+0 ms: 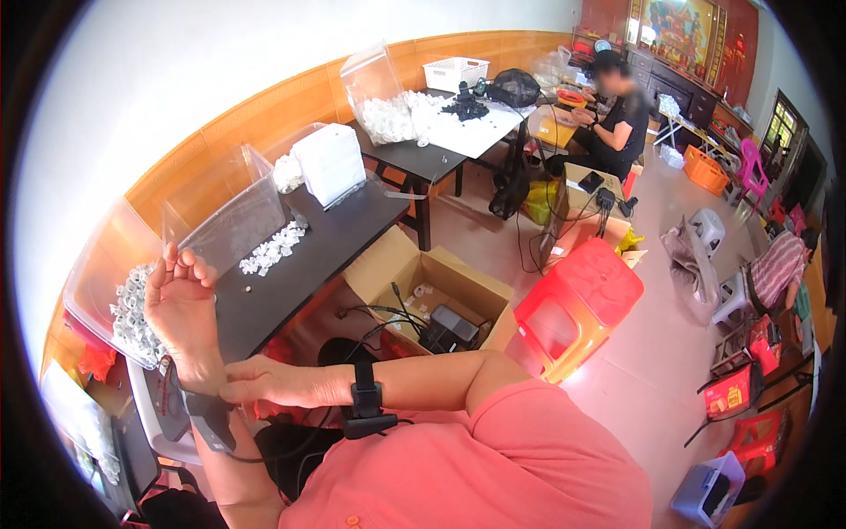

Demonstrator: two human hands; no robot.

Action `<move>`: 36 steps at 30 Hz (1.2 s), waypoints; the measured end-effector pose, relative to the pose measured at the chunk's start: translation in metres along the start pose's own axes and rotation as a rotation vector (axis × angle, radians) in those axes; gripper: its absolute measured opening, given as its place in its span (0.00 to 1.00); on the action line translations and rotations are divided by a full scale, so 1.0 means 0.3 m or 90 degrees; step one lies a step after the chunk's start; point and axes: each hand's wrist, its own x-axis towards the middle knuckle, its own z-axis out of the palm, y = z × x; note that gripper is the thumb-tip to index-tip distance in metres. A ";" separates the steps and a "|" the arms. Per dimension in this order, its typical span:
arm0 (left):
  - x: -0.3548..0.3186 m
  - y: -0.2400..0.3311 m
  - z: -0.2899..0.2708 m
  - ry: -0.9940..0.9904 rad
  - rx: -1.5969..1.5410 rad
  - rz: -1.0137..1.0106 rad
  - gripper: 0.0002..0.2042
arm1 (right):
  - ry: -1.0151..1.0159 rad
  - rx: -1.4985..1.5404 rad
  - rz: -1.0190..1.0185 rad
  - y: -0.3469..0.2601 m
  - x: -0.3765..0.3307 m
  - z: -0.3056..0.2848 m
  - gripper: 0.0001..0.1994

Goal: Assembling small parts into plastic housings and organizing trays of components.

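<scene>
My left hand (182,309) is raised at the left beside the dark table (291,273), palm showing. Its fingers are loosely curled and apart, with nothing in them. A black band with a dark device (210,418) sits around the left wrist. My right hand (275,381) reaches across to that wrist, its fingers closed at the edge of the band; the fingertips are partly hidden. Another black band with a device (365,397) is strapped on my right wrist. Small white plastic parts (275,249) lie heaped on the table, just beyond my left hand.
Grey-white parts fill a clear bag (132,300) at the left. A clear bin (220,212) and a white stack (330,163) stand on the table. Cables lie in an open cardboard box (467,280) beside a red stool (577,300). Another person (617,119) sits working farther back.
</scene>
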 end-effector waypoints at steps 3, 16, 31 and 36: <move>-0.014 0.018 0.018 -0.069 -0.026 0.010 0.14 | -0.018 -0.015 -0.045 -0.015 0.002 0.006 0.20; -0.076 -0.006 0.136 -0.033 0.206 0.086 0.16 | -0.030 -0.066 -0.061 -0.008 -0.009 0.009 0.19; -0.268 0.362 0.293 -0.188 0.610 0.571 0.41 | 0.050 -0.167 0.079 -0.081 -0.081 -0.066 0.15; -0.104 0.233 0.492 -0.188 0.673 0.588 0.39 | 0.024 -0.231 0.057 -0.008 -0.073 -0.070 0.14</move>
